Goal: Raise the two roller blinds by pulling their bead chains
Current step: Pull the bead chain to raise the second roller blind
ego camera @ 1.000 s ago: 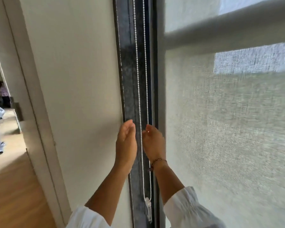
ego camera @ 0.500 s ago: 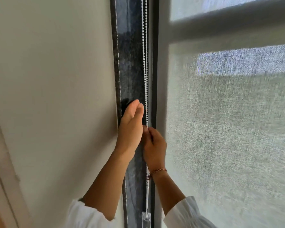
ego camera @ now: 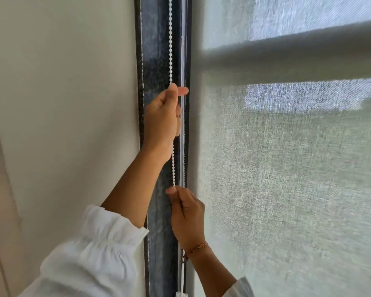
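A plain pale wall (ego camera: 58, 103) fills the left side. Next to it runs a dark window frame (ego camera: 156, 50), going straight up and down. On the right hangs a grey roller blind (ego camera: 287, 179) made of woven cloth. It covers the glass, and light comes through it. A thick bar (ego camera: 287, 50) shows as a dim shape across the blind near the top. Nothing is in the way of the hands.

Both arms reach up, and both have white sleeves. The left sleeve (ego camera: 94, 249) is puffy with a gathered cuff. The right wrist wears a thin bracelet (ego camera: 196, 248).

The white bead chain (ego camera: 170, 39) hangs in front of the dark frame, between the wall and the blind. The left hand (ego camera: 162, 118) is the higher one. Its back faces us, and its fingers are curled shut around the chain. One fingertip (ego camera: 183, 91) pokes out to the right. The chain goes into the top of this hand and comes out below it.

The right hand (ego camera: 187, 217) is lower, just under the left wrist. Its thumb and fingers are pinched together on the same chain, right where the chain reaches it. A second strand, blurry, runs close beside the first one. A small white plastic piece (ego camera: 181, 294) sits at the very bottom edge.
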